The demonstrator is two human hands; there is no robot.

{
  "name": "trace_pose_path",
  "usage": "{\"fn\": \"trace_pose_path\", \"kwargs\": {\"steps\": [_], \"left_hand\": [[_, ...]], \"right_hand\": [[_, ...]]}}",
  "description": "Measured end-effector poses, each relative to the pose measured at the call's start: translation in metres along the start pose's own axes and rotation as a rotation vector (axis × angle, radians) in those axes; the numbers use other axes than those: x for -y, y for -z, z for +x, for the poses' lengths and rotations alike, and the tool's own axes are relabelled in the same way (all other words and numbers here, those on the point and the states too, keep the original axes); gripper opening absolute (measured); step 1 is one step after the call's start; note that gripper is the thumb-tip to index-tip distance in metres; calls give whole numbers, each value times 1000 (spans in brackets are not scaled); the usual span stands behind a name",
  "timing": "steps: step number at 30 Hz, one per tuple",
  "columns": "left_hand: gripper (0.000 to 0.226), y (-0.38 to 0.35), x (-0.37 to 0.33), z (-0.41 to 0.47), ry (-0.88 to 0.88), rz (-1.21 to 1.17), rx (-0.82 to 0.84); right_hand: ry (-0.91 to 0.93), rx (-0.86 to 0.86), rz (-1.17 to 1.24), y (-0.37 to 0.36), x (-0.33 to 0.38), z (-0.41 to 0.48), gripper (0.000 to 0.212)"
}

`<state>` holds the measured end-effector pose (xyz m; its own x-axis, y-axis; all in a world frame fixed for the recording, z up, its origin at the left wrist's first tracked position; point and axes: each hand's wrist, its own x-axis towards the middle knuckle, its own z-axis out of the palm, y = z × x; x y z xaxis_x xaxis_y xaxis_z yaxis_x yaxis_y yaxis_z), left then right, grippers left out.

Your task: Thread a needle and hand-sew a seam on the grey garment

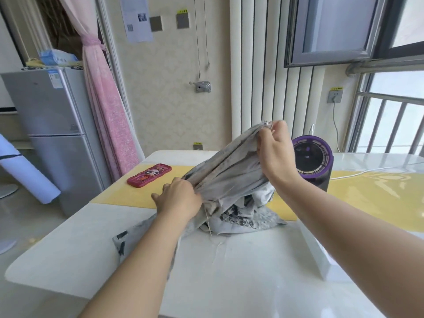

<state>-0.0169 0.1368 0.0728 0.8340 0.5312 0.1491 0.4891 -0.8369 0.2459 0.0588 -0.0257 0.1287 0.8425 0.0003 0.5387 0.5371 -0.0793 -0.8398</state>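
Both hands held the grey garment (229, 171) stretched between them above the white table (229, 271). Up and to the right, the right hand (278, 154) had its fingers curled around the garment's top end, pinching it beside a small metal fitting. Lower and to the left, the left hand (177, 196) gripped a bunched fold, fingers curled into the cloth. A pale thread (209, 223) hung from the fabric just right of the left hand. Beneath the hands, the rest of the garment lay heaped on the table, touching the yellow runner (367, 193). A red phone case (149, 175) lay to the far left, a purple fan (313, 161) behind the right wrist.
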Motion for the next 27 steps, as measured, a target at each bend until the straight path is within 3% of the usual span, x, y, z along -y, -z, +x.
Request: {"fn": "trace_pose_path", "kwargs": {"steps": [4,9,12,17,20,21,25,27], "left_hand": [[27,-5,8,16,32,-39,-34],[29,4,37,43,91,-99,-237],[29,2,44,44,59,-138,-269],[27,-12,5,14,-78,-152,-20],[24,-13,-19,-15,-202,-136,-55],[26,-14,-27,-23,-226,-180,1],[59,-34,-52,-38,-240,-296,475],[58,-47,-60,-43,-277,-279,542]], "right_hand": [[206,-45,-137,9,3,-4,6],[317,-131,-355,30,-12,10,9],[309,17,-498,36,-25,4,17],[193,163,-506,19,-35,-15,10],[178,180,-489,15,-37,-18,11],[181,180,-484,16,-36,-18,13],[141,177,-441,16,-31,-16,13],[137,158,-426,18,-30,-15,12]]}}
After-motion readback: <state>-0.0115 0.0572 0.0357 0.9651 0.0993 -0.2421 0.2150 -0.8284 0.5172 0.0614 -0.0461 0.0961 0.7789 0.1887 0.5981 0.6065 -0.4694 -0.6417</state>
